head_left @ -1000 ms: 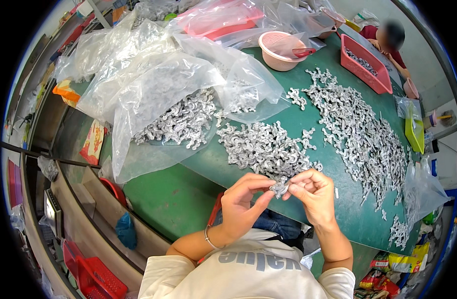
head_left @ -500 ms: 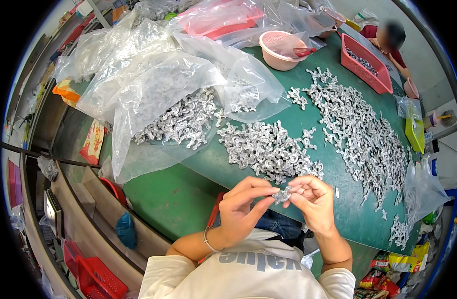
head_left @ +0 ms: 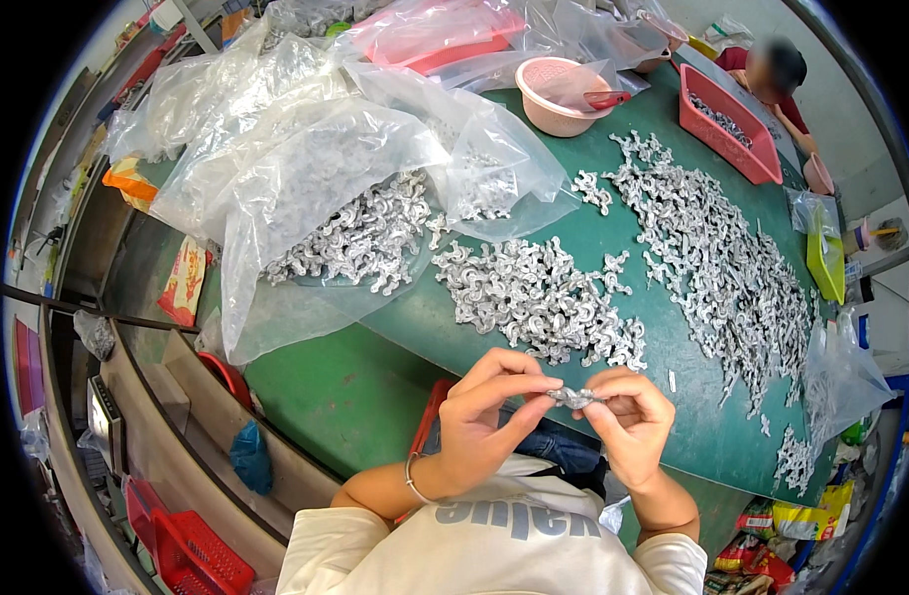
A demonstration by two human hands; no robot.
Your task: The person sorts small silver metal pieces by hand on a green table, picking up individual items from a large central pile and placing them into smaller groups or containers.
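Note:
Between my two hands, just over the table's near edge, is a small silver-grey metal casting (head_left: 573, 399). My left hand (head_left: 486, 415) pinches its left end between thumb and fingertips. The other end is gripped by my right hand (head_left: 628, 416), thumb below and fingers curled above. Just beyond my fingers lies a heap of the same curvy metal castings (head_left: 534, 297) on the green table (head_left: 593, 243). A larger pile of castings (head_left: 717, 258) spreads across the right side. More castings (head_left: 370, 238) spill from the clear plastic bag (head_left: 306, 149) at the left.
A pink round basket (head_left: 549, 94) with a red-handled tool stands at the back, and a pink rectangular basin (head_left: 727, 129) holds more parts at back right. Another person (head_left: 772, 74) sits beyond it. Shelving and a red crate (head_left: 192, 545) stand at lower left.
The casting has turned to lie more level between my hands. My right hand has dropped slightly and its fingers have curled more; my left hand has barely moved.

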